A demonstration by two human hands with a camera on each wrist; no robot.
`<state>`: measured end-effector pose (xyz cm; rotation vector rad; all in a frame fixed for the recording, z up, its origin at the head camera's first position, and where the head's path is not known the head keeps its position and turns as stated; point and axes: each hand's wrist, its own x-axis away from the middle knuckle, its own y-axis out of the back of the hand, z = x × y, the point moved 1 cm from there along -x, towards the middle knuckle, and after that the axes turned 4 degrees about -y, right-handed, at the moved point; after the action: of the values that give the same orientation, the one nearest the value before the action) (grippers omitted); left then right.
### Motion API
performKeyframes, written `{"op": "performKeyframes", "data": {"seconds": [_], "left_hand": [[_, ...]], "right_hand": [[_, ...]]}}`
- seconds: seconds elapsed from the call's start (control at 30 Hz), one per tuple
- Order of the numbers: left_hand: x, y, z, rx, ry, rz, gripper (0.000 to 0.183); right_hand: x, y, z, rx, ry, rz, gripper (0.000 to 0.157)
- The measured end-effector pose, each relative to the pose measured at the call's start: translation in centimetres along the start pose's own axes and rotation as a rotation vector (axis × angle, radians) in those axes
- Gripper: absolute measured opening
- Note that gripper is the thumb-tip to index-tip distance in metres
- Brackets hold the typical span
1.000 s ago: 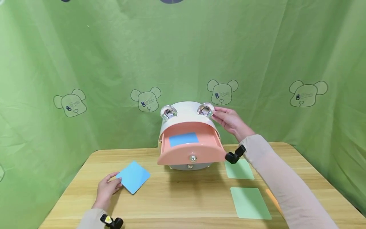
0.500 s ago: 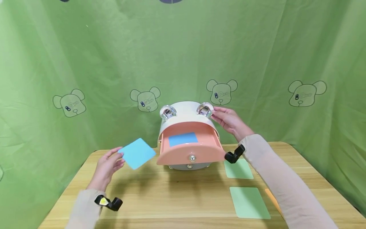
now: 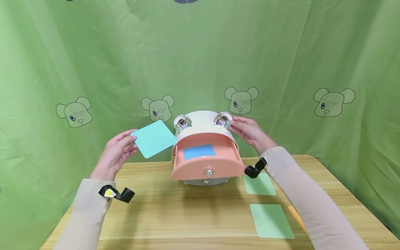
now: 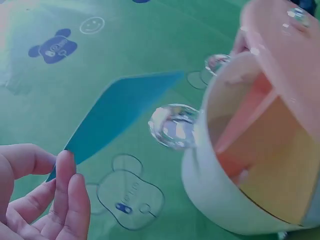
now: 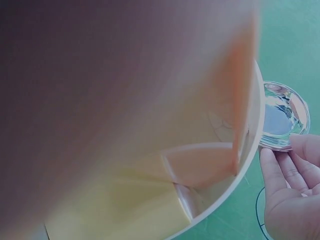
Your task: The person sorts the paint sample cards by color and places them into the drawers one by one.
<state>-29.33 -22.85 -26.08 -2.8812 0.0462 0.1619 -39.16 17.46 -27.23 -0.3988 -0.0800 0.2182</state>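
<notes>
My left hand (image 3: 115, 154) pinches a light blue square card (image 3: 154, 139) by its left corner, thumb against the fingers. The card is raised above the table, left of a frog-shaped drawer box (image 3: 203, 121), and its right corner overlaps the box's edge in the head view. In the left wrist view the card (image 4: 115, 115) shows at a slant. My right hand (image 3: 251, 133) holds the shiny silver right eye (image 5: 285, 115) of the box between thumb and fingers. The pink drawer (image 3: 225, 168) is pulled out, and another blue card (image 3: 199, 151) lies inside it.
Two light green cards (image 3: 272, 221) lie on the wooden table (image 3: 175, 215) at the right. An orange card (image 3: 298, 219) is partly covered by the right sleeve. A grey lower drawer (image 3: 200, 182) sits under the pink one. Green cloth (image 3: 200, 62) hangs behind.
The left hand has lifted the blue card off the table, upward and slightly right, to about the height of the box's eyes. The right hand and the drawer stay put.
</notes>
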Motion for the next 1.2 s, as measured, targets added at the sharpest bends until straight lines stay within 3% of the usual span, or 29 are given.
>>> {"op": "performKeyframes", "data": {"seconds": [0.17, 0.37, 0.63, 0.8, 1.07, 1.2], "left_hand": [[-1.1, -1.2, -0.4, -0.017, 0.025, 0.034, 0.025], [-2.3, -3.2, 1.5, -0.049, 0.044, 0.094, 0.024], [-3.6, -6.0, 3.2, -0.120, 0.043, 0.130, 0.040], [-4.2, -7.4, 3.6, -0.200, 0.034, 0.121, 0.040], [-4.2, -8.5, 4.2, -0.273, 0.043, 0.151, 0.040], [-4.1, -8.6, 4.3, -0.334, 0.036, 0.169, 0.042]], "right_hand": [[0.0, -0.1, -0.1, -0.001, 0.003, 0.001, 0.023], [-0.1, -0.1, -0.3, 0.025, -0.010, -0.012, 0.021], [-0.4, -0.1, -0.4, 0.040, -0.006, -0.019, 0.040], [-0.5, 0.0, -0.5, 0.045, -0.010, -0.022, 0.046], [-0.5, 0.0, -0.6, 0.029, 0.004, -0.007, 0.027], [-0.5, 0.1, -0.5, 0.019, 0.005, -0.003, 0.025]]}}
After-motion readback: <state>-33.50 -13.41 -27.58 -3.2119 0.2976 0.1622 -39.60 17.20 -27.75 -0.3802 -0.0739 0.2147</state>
